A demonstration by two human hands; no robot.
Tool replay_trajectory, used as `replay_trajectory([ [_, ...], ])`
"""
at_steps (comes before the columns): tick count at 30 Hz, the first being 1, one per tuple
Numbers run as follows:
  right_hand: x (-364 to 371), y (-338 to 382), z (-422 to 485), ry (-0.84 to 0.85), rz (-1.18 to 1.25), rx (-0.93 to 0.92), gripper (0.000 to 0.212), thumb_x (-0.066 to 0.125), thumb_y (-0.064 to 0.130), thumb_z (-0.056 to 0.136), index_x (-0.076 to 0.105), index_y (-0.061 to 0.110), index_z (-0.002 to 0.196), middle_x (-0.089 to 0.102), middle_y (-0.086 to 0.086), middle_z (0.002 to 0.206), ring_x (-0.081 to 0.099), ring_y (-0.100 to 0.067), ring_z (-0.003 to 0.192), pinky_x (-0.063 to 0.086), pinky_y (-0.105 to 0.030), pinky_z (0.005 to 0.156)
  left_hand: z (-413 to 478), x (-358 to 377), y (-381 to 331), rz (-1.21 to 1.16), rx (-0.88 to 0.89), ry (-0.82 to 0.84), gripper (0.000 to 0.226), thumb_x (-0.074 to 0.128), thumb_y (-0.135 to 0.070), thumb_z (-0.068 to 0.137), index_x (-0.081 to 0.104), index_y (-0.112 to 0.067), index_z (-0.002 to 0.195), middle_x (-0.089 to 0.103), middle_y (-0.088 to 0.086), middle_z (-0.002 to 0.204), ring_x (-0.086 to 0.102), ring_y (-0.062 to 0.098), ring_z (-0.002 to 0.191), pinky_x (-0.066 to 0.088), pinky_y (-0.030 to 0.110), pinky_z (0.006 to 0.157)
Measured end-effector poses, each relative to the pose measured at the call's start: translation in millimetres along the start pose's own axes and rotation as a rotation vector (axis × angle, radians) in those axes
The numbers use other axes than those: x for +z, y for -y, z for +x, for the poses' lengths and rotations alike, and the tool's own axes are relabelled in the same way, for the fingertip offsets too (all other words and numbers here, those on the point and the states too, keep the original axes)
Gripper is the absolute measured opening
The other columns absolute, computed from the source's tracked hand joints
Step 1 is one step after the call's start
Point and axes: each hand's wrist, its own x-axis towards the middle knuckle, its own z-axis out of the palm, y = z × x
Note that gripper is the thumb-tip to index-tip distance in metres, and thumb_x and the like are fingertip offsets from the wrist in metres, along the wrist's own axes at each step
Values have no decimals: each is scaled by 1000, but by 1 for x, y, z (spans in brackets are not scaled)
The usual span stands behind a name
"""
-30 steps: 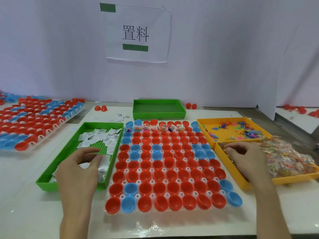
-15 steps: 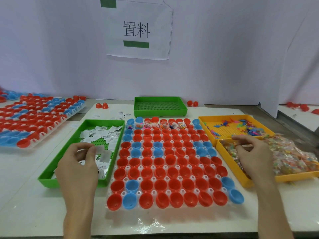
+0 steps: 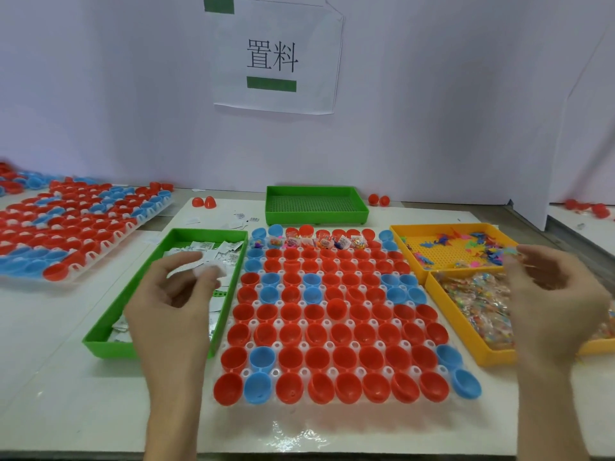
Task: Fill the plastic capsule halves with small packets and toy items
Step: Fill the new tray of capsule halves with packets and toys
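Left hand [image 3: 173, 301] up, pinching white packet [image 3: 208, 269]; right hand [image 3: 552, 294] risen off orange tray [image 3: 466, 347].

A: Bright, even light. Any glare?
B: A white sheen on the glossy white tabletop [image 3: 293, 434], near the front edge.
A: Sharpness?
B: The bare right hand [image 3: 555, 304] is motion-blurred; the frame edges bow.

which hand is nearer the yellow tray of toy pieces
Right. The right hand hovers over the right edge of the yellow tray; the left hand, pinching a packet, is over the green packet tray.
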Motion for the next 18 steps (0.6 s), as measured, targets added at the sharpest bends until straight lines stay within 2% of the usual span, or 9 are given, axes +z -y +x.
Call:
replay_trajectory([
  [2,2,21,5,84,72,11,14,75,20,83,73,24,95,72,0,86,63,6,71,47,-5,67,-8,9,-10,-72,-32,78,18,78,-17,84,72,-32,91,77,-11,82,74,5,79,54,11,67],
  [5,8,64,6,198,238,39,17,78,18,81,71,32,89,74,10,85,68,4,76,49,-7,68,-26,24,-29,-252,-123,211,10,79,-25,75,78,-25,84,77,-2,80,74,10,76,54,14,66],
  [7,10,89,-4,303,351,62,24,80,13,80,71,32,92,75,11,86,71,-2,83,52,-11,72,-37,34,-39,-422,-223,330,21,81,-29,64,80,-21,84,76,2,76,72,11,73,55,17,67],
  [9,8,108,-22,458,440,70,26,79,7,80,72,27,96,76,10,89,72,-6,86,55,-13,75,-46,42,-47,-514,-274,443,26,91,-22,59,81,-20,84,75,2,75,71,11,73,55,17,70],
  [10,5,116,-32,541,472,62,23,78,5,80,73,22,95,76,8,89,73,-8,86,55,-14,75,-50,45,-49,-540,-282,483,23,89,-17,63,82,-20,85,75,2,75,71,11,74,55,17,71],
  [13,0,136,-51,739,539,-29,18,76,0,80,72,17,85,76,3,85,73,-14,85,58,-20,77,-59,50,-54,-590,-288,506,16,83,-24,71,82,-21,87,77,4,81,73,11,79,55,17,74],
  [18,-2,145,-54,860,564,-50,13,77,5,80,73,16,86,76,3,82,73,-13,80,56,-18,74,-62,51,-61,-605,-295,488,24,74,-30,69,82,-22,91,79,7,89,76,17,88,55,18,76],
])
